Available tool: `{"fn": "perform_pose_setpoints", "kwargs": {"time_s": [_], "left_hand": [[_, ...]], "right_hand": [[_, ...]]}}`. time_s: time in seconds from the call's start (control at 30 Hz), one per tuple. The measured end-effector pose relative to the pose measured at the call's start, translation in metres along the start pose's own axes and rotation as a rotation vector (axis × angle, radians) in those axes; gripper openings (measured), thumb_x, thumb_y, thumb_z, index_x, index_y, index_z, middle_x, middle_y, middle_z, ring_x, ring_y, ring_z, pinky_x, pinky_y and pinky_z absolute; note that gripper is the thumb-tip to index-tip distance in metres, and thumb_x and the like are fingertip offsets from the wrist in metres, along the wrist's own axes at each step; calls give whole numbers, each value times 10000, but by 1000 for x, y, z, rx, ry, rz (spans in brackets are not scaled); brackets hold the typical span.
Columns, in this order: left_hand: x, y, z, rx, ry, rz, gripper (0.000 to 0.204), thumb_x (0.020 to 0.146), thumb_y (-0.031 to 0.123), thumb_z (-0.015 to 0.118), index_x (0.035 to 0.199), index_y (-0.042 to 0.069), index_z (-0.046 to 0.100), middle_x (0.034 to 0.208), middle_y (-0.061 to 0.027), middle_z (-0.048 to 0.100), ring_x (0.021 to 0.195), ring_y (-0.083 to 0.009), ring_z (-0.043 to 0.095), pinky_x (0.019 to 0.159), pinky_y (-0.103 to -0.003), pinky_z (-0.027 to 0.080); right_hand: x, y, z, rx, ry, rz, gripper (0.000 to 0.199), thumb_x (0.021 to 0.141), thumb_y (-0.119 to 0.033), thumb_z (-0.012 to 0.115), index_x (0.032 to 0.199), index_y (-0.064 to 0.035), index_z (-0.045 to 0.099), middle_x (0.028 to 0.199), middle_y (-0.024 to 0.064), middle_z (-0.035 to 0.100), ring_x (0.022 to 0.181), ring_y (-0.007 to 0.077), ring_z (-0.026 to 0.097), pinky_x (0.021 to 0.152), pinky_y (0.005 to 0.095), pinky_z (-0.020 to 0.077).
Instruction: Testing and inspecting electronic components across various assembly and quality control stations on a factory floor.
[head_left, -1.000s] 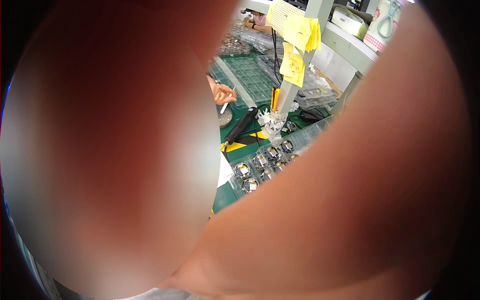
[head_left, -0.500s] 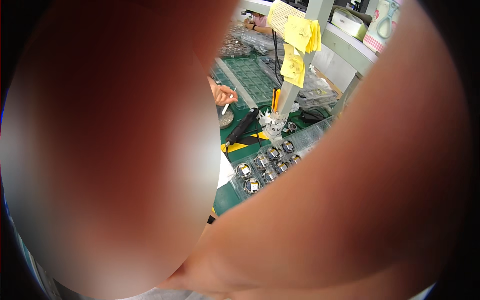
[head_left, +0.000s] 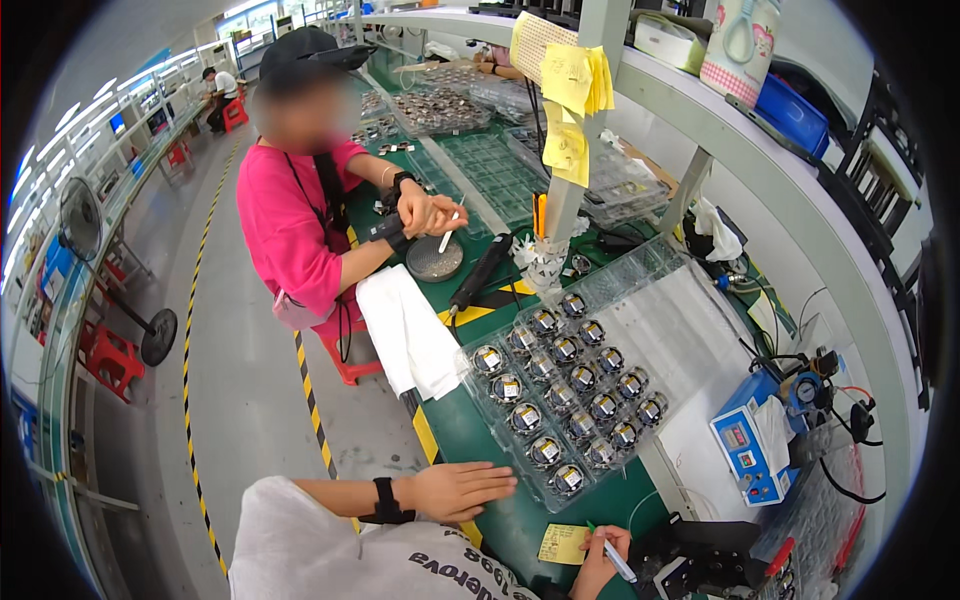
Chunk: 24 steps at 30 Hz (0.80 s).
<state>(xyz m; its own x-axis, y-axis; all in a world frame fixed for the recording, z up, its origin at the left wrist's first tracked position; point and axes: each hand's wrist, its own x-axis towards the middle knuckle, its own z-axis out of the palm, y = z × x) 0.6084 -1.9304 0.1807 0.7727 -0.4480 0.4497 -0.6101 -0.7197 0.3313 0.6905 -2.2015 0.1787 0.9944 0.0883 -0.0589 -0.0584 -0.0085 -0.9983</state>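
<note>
At the lower middle, my left hand (head_left: 462, 491) lies flat and open on the green mat (head_left: 505, 535), fingers stretched toward a clear plastic tray (head_left: 535, 490). A black band circles that wrist. Round electronic assemblies (head_left: 546, 452) with wires and pale labels sit in several of the tray's pockets. My right hand (head_left: 602, 565), at the lower edge, is closed around a slim white pen (head_left: 619, 562). Beside it, a yellow sticky note (head_left: 563, 544) with handwriting lies on the mat. The right forearm is mostly hidden at the lower edge.
A co-worker in pink (head_left: 290, 220) holds a white tool (head_left: 451, 232) over a round dish (head_left: 434, 260). A black corded tool (head_left: 483, 272) lies by the post (head_left: 590, 150). A blue control box (head_left: 748, 450) stands right, a black fixture (head_left: 690, 560) lower right.
Blurred skin, from a hand and an arm close to the camera, covered most of the earlier picture. It is gone, and my hands now show low at the bench. The view has shifted slightly.
</note>
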Motion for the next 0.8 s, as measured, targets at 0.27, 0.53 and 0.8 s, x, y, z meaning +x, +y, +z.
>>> {"fn": "perform_pose_setpoints", "kwargs": {"time_s": [0.27,0.53,0.8], "left_hand": [[-15,9,6,97,33,-155,395,734,154,505,1118,107,585,1251,-38,527,1183,-172,469,959,-311,390],[53,-20,-75,-910,0,-495,214,856,91,476,1038,39,578,1051,-102,623,873,-173,624,819,-330,471],[158,44,-57,-867,587,-173,549,908,181,471,1360,16,206,1336,-187,380,1256,-284,364,1022,-386,273]], "right_hand": [[-7,3,1,-24,27,-26,84,844,-48,556,847,-19,478,667,50,523,535,86,473,506,199,396],[6,-75,-9,67,-88,-109,88,862,-61,520,817,-46,446,686,28,446,542,115,467,647,304,470],[105,-175,95,514,181,-636,130,885,-158,522,960,-64,473,755,21,495,563,94,452,700,323,487]]}}
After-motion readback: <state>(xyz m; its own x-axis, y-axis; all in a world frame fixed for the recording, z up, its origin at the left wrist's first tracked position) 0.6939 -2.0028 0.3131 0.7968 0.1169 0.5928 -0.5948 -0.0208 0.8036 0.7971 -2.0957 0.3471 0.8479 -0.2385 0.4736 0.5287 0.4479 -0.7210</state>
